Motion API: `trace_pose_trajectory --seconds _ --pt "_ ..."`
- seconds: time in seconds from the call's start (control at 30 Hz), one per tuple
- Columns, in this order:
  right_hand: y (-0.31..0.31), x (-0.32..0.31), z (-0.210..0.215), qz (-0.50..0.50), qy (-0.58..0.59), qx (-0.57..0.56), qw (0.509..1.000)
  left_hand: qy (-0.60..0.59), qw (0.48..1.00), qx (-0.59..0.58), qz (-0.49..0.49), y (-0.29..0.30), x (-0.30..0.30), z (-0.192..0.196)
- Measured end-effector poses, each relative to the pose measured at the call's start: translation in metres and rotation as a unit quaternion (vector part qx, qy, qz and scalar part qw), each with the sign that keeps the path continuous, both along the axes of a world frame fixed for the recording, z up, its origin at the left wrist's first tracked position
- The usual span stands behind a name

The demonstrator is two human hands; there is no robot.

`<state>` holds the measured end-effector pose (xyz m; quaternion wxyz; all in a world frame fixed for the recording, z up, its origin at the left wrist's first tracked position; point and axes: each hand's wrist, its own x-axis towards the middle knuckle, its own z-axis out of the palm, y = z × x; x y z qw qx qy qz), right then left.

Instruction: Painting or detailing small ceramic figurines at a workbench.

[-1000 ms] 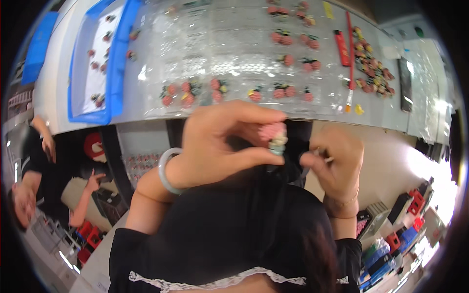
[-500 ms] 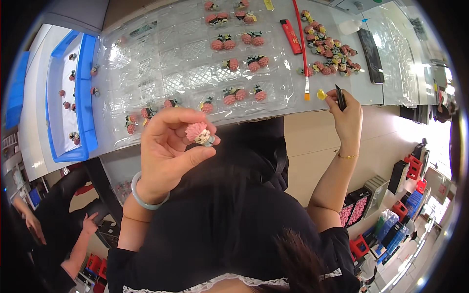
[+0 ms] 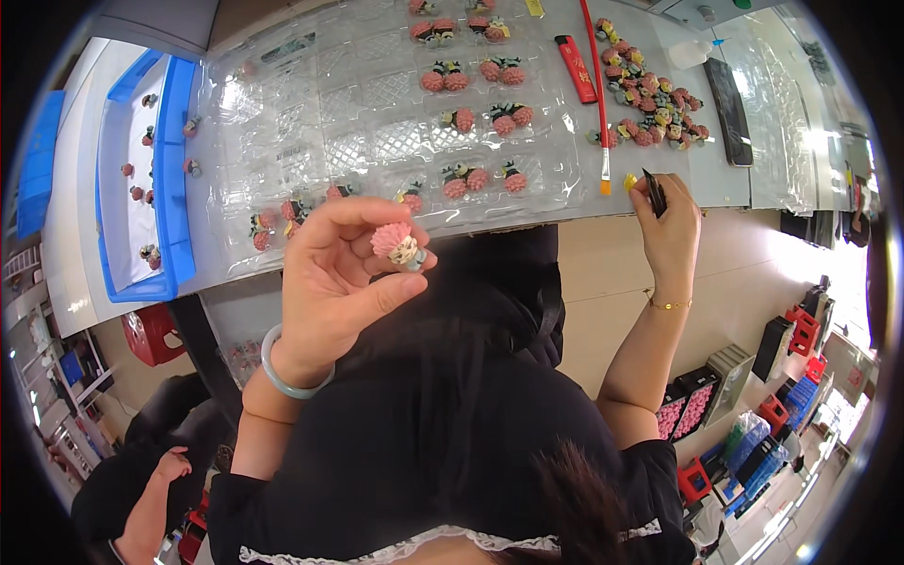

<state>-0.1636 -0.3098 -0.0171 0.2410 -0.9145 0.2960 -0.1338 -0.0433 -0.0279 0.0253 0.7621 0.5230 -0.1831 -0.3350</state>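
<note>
holding a small figurine (image 3: 394, 242) with a spiky pink top, the left hand (image 3: 330, 278) keeps it raised in front of the body, just off the near edge of the worktop (image 3: 708, 179), grasped between thumb and fingers with its pale, blue-grey end toward the right. what has changed is the other side: a second ago both hands were close together before the chest, whereas now the right hand (image 3: 673, 215) is well apart, at the worktop edge, its fingers closed around a slim black tool (image 3: 656, 196). its fingertips are right at a small yellow lump (image 3: 629, 180); whether they press or pinch it, i cannot tell. the shift seems to mean that handling of the figurine has paused while the right hand attends to the yellow lump, the piece itself being kept firmly in the left. just beside lies a brush (image 3: 601, 113) with a red handle, and beyond it a loose heap of similar figurines (image 3: 652, 102). clear plastic trays (image 3: 348, 108) cover the middle of the worktop, some pockets holding pink pieces, and a blue bin (image 3: 176, 188) stands at the left with a few more.
</note>
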Motion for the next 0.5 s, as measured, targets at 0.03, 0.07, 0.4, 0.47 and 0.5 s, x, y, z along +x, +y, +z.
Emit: trace_pose_trajectory --seconds 0.03,0.07,0.4,0.47,0.5 --pt "0.001 0.000 0.000 0.001 0.000 0.000 1.000 0.007 1.000 0.000 0.000 0.000 0.000 0.000" --pt "0.003 0.001 0.001 0.005 -0.008 -0.015 1.000 0.015 1.000 0.000 0.000 -0.001 0.000 0.000" --pt "0.003 -0.002 0.000 -0.001 -0.013 -0.003 1.000 0.063 0.998 0.001 0.002 0.000 0.001 -0.001" --pt "0.004 -0.001 0.006 -0.011 0.005 0.022 1.000 0.066 0.998 0.001 0.010 0.001 0.000 -0.003" --pt "0.005 -0.001 0.008 -0.024 0.023 0.044 0.998 0.066 0.998 0.001 0.011 0.001 0.000 -0.004"
